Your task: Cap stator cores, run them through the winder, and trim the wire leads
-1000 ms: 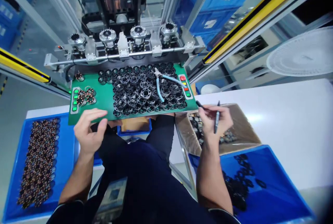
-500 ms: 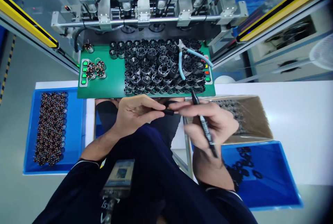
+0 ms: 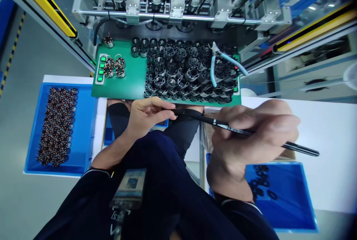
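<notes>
We see our right hand (image 3: pixel 251 136) curled around a marker (image 3: pixel 301 149), its far end pinched by our left fingertips (image 3: pixel 170 112); a loose pinch could drop it onto the green board (image 3: pixel 134 83).

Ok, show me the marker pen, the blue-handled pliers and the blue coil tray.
Marker pen (image 3: pixel 200 118): head view, on the black barrel near the white band.
Blue-handled pliers (image 3: pixel 213 70): head view, on the lower blue grip.
Blue coil tray (image 3: pixel 83 128): head view, on the bare floor right of the coils.
</notes>
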